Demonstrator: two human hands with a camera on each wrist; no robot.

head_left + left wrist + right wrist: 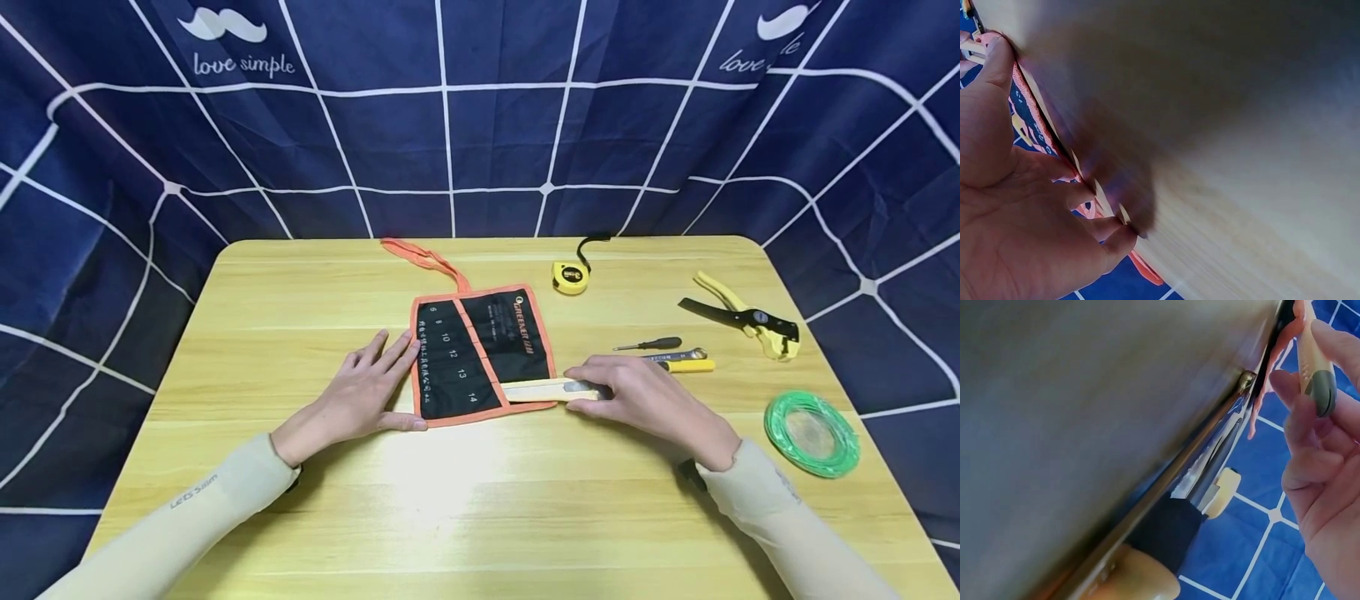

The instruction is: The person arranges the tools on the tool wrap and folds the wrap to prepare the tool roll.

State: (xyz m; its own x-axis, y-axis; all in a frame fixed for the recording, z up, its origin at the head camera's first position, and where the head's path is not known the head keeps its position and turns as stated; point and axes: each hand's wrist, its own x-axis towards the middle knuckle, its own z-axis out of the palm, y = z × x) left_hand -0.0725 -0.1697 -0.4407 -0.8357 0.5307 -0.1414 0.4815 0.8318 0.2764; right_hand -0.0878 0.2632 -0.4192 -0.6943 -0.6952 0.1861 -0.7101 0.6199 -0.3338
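Note:
A black fabric tool pouch with orange edging and numbered pockets lies flat on the table. My left hand rests along its left edge, fingers spread out and thumb at the lower corner. With my right hand I grip a pale yellow utility knife by its grey end. The knife lies across the lower right of the pouch, its far end at the edge of the lowest pocket. Whether that tip is inside the pocket, I cannot tell. In the right wrist view, thumb and fingers pinch the knife.
Right of the pouch lie a small screwdriver, a wrench and a yellow-handled tool. A tape measure sits behind them. Yellow-and-black cutting pliers and a green wire coil are at the far right.

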